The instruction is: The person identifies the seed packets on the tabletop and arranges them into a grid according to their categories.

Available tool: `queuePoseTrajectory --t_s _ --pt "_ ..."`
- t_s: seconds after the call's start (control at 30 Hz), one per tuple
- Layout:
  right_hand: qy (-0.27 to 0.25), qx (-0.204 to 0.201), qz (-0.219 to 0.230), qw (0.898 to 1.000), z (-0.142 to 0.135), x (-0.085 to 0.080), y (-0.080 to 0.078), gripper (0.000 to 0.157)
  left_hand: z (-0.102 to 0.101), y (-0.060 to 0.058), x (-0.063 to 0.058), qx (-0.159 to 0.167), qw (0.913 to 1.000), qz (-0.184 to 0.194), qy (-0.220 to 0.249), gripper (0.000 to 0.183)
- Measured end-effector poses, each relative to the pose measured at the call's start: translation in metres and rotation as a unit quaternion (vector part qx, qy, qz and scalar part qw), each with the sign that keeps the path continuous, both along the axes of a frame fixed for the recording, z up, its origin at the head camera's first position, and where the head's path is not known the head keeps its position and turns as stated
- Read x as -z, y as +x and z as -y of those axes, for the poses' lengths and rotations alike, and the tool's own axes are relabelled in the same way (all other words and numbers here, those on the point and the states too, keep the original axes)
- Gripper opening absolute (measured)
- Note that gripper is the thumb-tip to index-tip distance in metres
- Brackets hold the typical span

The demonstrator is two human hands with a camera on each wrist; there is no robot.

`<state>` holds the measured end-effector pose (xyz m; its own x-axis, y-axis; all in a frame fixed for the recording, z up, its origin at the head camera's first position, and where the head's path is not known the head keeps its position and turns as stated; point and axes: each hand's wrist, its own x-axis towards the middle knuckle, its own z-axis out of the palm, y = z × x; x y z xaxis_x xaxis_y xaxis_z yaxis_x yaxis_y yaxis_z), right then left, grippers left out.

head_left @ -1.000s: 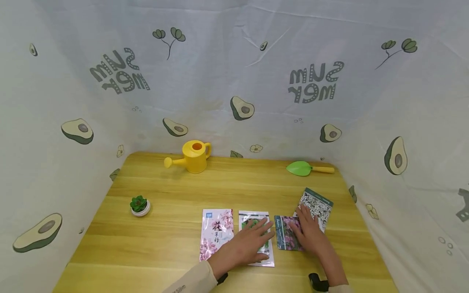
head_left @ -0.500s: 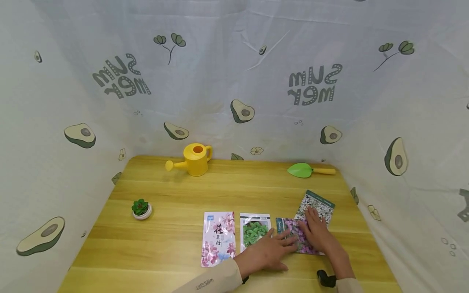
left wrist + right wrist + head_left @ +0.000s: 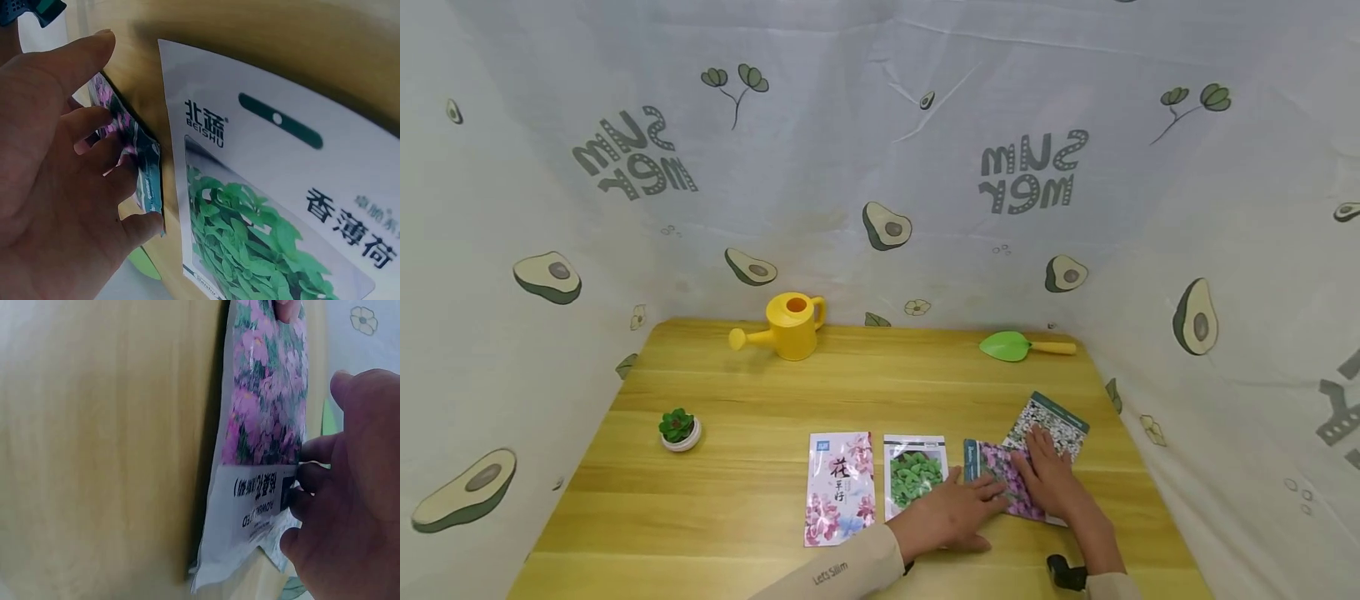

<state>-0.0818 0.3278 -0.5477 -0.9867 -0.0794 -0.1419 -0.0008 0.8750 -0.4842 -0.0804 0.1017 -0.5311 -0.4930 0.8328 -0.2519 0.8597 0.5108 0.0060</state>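
Observation:
My left hand [image 3: 951,515] lies with its fingers spread, their tips on the left part of a seed packet with pink flowers [image 3: 992,463]. My right hand [image 3: 1056,483] rests flat over that packet's right side and reaches onto a white-flower seed packet [image 3: 1052,423], which the pink one partly overlaps. In the right wrist view the pink-flower packet [image 3: 265,406] shows its printed white end, with my fingers at its edge. A packet picturing green mint leaves [image 3: 917,467] lies left of my left hand, its lower corner hidden by it.
A pink and white flower-seed packet [image 3: 840,487] lies left of the mint one. Behind stand a yellow watering can [image 3: 793,329] and a green trowel with a yellow handle [image 3: 1007,346]. A small potted succulent [image 3: 679,429] is at the left. Patterned cloth [image 3: 820,167] surrounds the table.
My left hand has moved right, from the mint packet onto the pink-flower packet. That packet now lies slightly turned, and my right hand has shifted a little with it.

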Motion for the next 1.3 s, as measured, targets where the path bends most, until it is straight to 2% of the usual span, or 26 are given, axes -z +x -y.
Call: queuePoseTrajectory --t_s 0.4,0.63,0.87,1.13,1.3 --pt "-0.022 0.019 -0.004 1.0 -0.014 0.005 0.008 0.072 -0.004 -0.01 -0.011 -0.016 0.9994 0.027 -0.013 0.065" --pt "-0.006 0.028 0.009 1.0 -0.023 0.003 0.015 0.072 -0.005 -0.013 -0.014 -0.021 0.999 0.035 -0.018 0.061" --pt "-0.002 0.038 0.026 0.999 -0.027 0.001 0.019 0.075 -0.009 -0.017 -0.017 -0.036 0.9986 0.007 -0.038 0.061" --pt "-0.004 0.045 0.018 0.999 -0.034 0.003 0.025 0.077 -0.011 -0.031 -0.014 -0.05 0.9981 0.034 -0.016 0.055" --pt "-0.004 0.053 0.032 0.998 -0.037 0.005 0.027 0.08 -0.011 -0.039 -0.013 -0.046 0.9981 0.037 -0.013 0.053"
